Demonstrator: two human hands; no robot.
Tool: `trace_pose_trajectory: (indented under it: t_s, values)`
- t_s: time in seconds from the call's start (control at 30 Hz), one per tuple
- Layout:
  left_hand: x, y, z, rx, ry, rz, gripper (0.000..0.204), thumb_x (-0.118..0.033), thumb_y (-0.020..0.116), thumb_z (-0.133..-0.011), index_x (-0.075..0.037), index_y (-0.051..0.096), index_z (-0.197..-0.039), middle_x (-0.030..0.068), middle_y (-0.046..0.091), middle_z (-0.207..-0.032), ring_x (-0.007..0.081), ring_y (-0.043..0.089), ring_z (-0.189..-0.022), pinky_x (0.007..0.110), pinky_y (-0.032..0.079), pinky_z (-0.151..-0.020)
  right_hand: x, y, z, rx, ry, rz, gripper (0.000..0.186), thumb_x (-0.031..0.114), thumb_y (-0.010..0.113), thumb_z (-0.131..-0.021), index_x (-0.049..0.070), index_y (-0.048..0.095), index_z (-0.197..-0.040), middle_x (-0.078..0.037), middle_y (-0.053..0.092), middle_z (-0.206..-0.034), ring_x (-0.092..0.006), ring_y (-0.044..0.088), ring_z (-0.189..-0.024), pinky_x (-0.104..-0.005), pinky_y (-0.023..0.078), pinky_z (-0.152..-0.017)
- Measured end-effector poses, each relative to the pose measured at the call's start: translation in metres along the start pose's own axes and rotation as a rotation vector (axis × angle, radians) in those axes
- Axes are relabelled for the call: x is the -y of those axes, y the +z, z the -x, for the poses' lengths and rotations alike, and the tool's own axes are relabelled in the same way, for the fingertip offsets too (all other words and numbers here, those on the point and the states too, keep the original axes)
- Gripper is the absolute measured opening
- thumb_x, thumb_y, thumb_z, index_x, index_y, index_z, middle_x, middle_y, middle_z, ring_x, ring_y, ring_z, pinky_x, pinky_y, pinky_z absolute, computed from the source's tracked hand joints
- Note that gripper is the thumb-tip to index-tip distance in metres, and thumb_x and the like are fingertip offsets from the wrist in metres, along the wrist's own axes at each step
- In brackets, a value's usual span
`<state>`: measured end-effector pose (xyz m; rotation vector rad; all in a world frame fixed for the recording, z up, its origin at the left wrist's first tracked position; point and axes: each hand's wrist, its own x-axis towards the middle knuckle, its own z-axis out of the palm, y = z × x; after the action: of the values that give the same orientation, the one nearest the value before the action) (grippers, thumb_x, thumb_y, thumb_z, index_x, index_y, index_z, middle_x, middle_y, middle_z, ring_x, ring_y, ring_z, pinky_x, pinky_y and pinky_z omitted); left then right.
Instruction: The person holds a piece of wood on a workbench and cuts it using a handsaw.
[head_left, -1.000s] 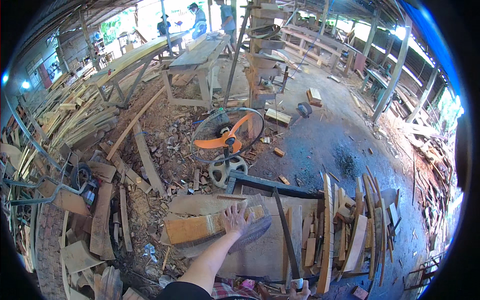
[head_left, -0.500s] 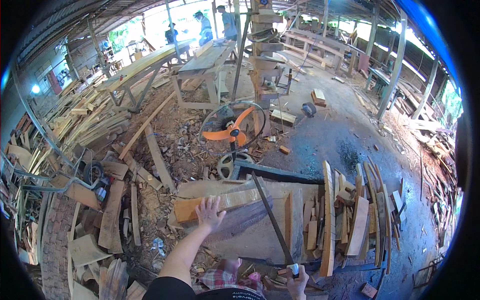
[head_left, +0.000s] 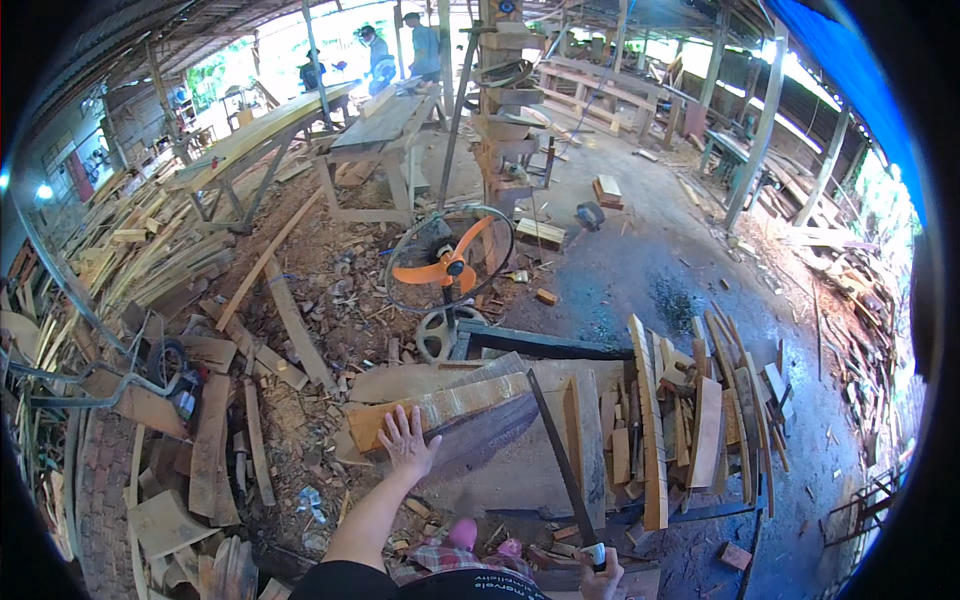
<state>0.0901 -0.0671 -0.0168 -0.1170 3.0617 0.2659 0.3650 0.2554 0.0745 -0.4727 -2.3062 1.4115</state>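
Note:
My left hand [head_left: 408, 446] lies flat with fingers spread on the near side of a thick, pale wooden block [head_left: 470, 402]. Beneath and beside that block is a darker plank [head_left: 485, 432]. At the lower edge, my right hand [head_left: 601, 577] is closed round the light-coloured handle of a handsaw [head_left: 562, 455]. Its long dark blade slants up and to the left, with the tip by the block's right end. Whether the blade touches the wood I cannot tell.
An orange-bladed fan [head_left: 447, 268] stands just beyond the block. Several cut boards [head_left: 653, 430] lie to the right. Wood scraps [head_left: 215, 440] cover the left side. Long workbenches [head_left: 375, 135] stand farther back, with several people [head_left: 425, 50] near them.
The saw tip has shifted right, from over the block's right part to its right end. My left hand has slid slightly left along the block. The whole view has turned a little.

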Motion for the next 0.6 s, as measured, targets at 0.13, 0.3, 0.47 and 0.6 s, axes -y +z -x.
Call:
trace_pose_trajectory:
  t_s: [0.13,0.3,0.47,0.6]
  values:
    - [0.008,0.006,-0.004,-0.092,0.058,0.054,0.086,-0.056,0.054,-0.086,-0.015,0.016,-0.151,0.0220,0.011,-0.155,0.0448,0.008,-0.142,0.065,0.008,-0.108,0.004,0.024,0.004,-0.090,0.043,-0.074,0.010,0.007,0.069,-0.086,0.005,0.059,-0.087,0.002,0.048,-0.068,-0.0088,0.043,-0.063,-0.0243,0.040,-0.057]
    - [0.023,-0.018,-0.023,-0.104,0.255,0.032,0.089,-0.062,0.061,-0.077,-0.019,0.026,-0.147,0.0191,0.025,-0.147,0.0392,0.021,-0.135,0.058,0.013,-0.108,-0.006,0.053,-0.012,-0.107,0.070,-0.045,0.012,0.007,0.069,-0.086,0.005,0.057,-0.084,0.004,0.047,-0.070,-0.0071,0.041,-0.064,-0.0235,0.038,-0.055]
    - [0.037,-0.032,-0.039,-0.042,0.314,0.023,0.095,-0.069,0.059,-0.075,-0.019,0.025,-0.148,0.0174,0.029,-0.143,0.0364,0.023,-0.134,0.055,0.012,-0.109,0.008,0.074,-0.031,0.004,0.117,-0.117,0.017,0.009,0.068,-0.086,0.005,0.052,-0.084,0.001,0.054,-0.062,-0.0051,0.050,-0.046,-0.0214,0.038,-0.039]
    - [0.035,-0.034,-0.037,-0.046,0.339,-0.010,0.097,-0.072,0.054,-0.075,-0.017,0.023,-0.149,0.0165,0.032,-0.142,0.0346,0.024,-0.133,0.055,0.013,-0.108,0.038,0.083,-0.037,0.038,0.150,-0.119,0.018,0.010,0.069,-0.085,0.004,0.052,-0.083,-0.001,0.056,-0.063,-0.0057,0.051,-0.050,-0.0223,0.040,-0.044]
